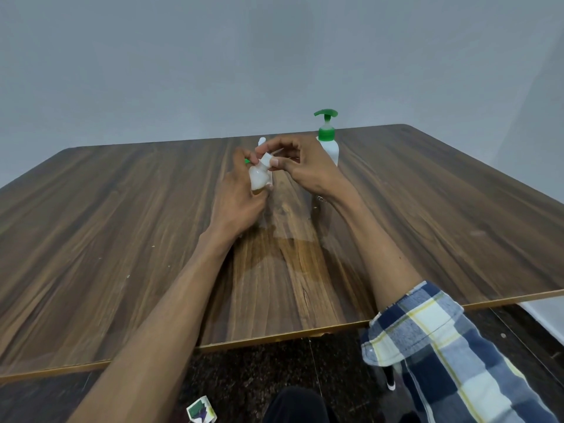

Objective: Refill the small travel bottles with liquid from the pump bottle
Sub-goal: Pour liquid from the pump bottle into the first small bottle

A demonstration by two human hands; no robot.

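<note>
Both hands are up over the middle of the wooden table [122, 239], working on one small travel bottle [259, 178] held a bit above the tabletop. The left hand [236, 193] is wrapped round its milky, translucent body, fingers curled behind it and thumb side toward me; the right hand [300, 166] has its fingertips pinched together on the white cap [266, 157] at the neck, so it reads as a twist, tho I can't tell whether it's coming off or going on. Another white bottle top [261, 141] pokes up just behind the hands, w/ a bit of green [246, 161] showing by the left fingers; too hidden to name. The pump bottle [329, 141], white w/ green pump head, stands upright beyond the right hand, near the far edge, nobody touching it. Handling-wise, I'd guess the little bottle is light, thin plastic w/ some give, so a hard squeeze round the belly could push liquid out once the cap's off; better to hold it low and firm but not crushing, as the left hand does, and turn only the cap at the neck. Smooth plastic, prob slippery if soap gets on it. The pump bottle looks heavier and stable; steady its body, press the head from above
</note>
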